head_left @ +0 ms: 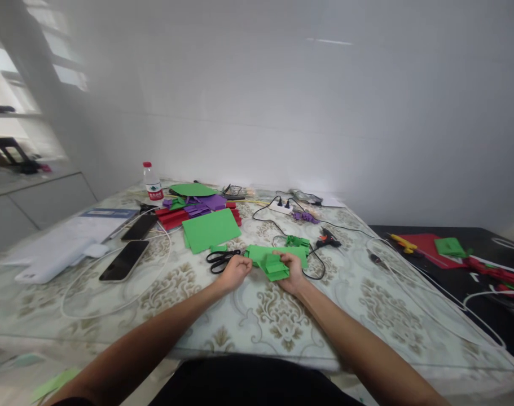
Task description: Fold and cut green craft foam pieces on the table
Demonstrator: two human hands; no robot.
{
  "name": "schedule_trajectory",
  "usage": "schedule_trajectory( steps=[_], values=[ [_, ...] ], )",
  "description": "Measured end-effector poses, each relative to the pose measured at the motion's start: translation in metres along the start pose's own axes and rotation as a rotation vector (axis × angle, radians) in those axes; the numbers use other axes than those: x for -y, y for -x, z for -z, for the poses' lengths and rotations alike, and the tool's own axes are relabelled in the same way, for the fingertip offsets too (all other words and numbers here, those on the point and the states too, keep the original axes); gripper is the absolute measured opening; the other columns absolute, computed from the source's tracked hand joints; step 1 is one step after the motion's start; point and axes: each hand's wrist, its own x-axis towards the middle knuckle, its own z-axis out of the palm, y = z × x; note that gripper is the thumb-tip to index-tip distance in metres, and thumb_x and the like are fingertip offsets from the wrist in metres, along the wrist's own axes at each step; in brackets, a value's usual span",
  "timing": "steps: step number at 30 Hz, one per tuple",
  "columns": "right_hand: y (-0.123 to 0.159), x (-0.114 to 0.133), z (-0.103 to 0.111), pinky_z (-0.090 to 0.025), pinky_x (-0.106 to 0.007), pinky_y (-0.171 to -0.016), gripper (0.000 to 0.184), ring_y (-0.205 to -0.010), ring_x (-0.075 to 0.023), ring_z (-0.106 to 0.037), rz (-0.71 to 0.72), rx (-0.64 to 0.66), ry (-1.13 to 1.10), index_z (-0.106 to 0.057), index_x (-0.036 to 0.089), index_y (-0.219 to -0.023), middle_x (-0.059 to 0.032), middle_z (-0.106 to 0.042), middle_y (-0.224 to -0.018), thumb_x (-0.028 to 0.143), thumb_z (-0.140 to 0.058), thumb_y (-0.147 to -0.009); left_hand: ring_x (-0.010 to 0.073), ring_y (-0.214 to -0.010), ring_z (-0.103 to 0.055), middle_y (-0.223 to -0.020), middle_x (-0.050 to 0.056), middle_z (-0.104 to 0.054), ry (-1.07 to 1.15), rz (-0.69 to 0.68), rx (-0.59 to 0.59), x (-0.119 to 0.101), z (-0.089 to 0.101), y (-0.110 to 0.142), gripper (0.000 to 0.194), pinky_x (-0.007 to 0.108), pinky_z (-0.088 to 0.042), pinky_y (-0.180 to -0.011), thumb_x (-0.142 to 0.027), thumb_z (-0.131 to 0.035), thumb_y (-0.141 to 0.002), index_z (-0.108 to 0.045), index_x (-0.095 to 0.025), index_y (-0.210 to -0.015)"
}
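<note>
My right hand (291, 273) is closed on a folded piece of green paper (275, 267), whose creased flaps stand up in front of the fingers. My left hand (236, 272) has its fingers curled together close to the left end of that paper; what is in them, if anything, is hidden. Behind the folded piece lies a flat green paper strip (297, 251). Black-handled scissors (220, 260) rest just beyond my left hand. Farther left are green paper sheets (212, 230), and a bunch of cut green paper (297, 241) sits behind my right hand.
A glue gun (328, 239) lies to the right, near a white power strip (281, 208) with cables. Two phones, one a light-edged phone (124, 261), lie left. Red paper (172, 217), purple paper (206, 204) and a bottle (153, 183) stand behind. White cables cross both sides.
</note>
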Motion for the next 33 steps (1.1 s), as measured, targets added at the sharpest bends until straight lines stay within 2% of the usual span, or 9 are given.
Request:
schedule_trajectory(
  steps=[10, 21, 28, 33],
  values=[
    [0.0052, 0.0021, -0.0053, -0.043, -0.026, -0.051, 0.008, -0.049, -0.0139, -0.047, -0.025, -0.049, -0.027, -0.051, 0.02, -0.061, 0.0011, -0.054, -0.055, 0.019, -0.055, -0.054, 0.0097, -0.045, -0.026, -0.041, -0.004, -0.03, 0.048, 0.006, -0.025, 0.001, -0.0001, 0.0019, 0.01, 0.026, -0.019, -0.049, -0.023, -0.037, -0.055, -0.035, -0.021, -0.046],
    [0.007, 0.001, -0.0029, -0.044, -0.026, -0.053, 0.006, -0.051, -0.014, -0.049, -0.035, -0.055, -0.006, -0.055, 0.02, -0.061, 0.0011, -0.055, -0.056, 0.019, -0.055, -0.055, 0.0098, -0.044, -0.026, -0.041, -0.005, -0.03, 0.058, 0.005, -0.047, 0.001, 0.0012, 0.0016, 0.014, 0.025, -0.02, -0.048, -0.025, -0.039, -0.06, -0.036, -0.021, -0.046],
    [0.0075, -0.0001, -0.0041, -0.046, -0.026, -0.059, 0.003, -0.054, -0.0138, -0.052, -0.036, -0.071, -0.007, -0.058, 0.019, -0.061, 0.0009, -0.058, -0.058, 0.019, -0.058, -0.059, 0.01, -0.046, -0.028, -0.043, -0.005, -0.03, 0.021, -0.038, -0.016, -0.0029, 0.0026, 0.0006, 0.012, 0.026, -0.022, -0.051, -0.023, -0.04, -0.058, -0.036, -0.02, -0.047],
    [0.0052, -0.0025, -0.0025, -0.046, -0.025, -0.06, 0.007, -0.056, -0.0127, -0.055, -0.046, -0.11, 0.002, -0.062, 0.017, -0.066, 0.0015, -0.061, -0.061, 0.016, -0.06, -0.059, 0.0105, -0.048, -0.028, -0.044, -0.005, -0.029, 0.001, -0.058, 0.011, -0.0049, 0.0027, 0.0008, 0.013, 0.026, -0.024, -0.052, -0.022, -0.04, -0.059, -0.034, -0.021, -0.048]
  ],
)
